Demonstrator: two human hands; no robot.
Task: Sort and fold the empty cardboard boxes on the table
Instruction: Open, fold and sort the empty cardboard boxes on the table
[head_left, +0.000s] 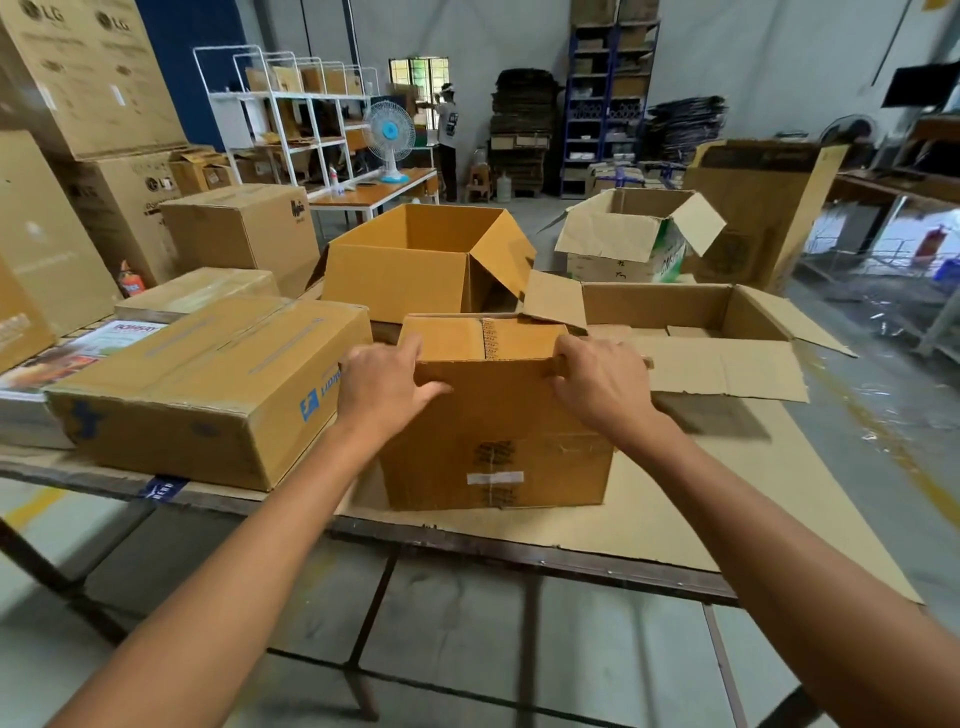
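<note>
At the front edge of the tabletop (519, 551), a brown cardboard box (498, 441) stood upright, its top seam taped and labels on its front, as the left hand (384, 382) and right hand (597, 384) gripped its upper corners, fingers (410, 345) curled over the top.

The right grip (597, 384) hides its fingertips behind the small box's (493, 415) top edge. The left grip (387, 382) covers part of the taped box's (208, 395) blue lettering (324, 391). The small box's label print (493, 456) is blurred.
</note>
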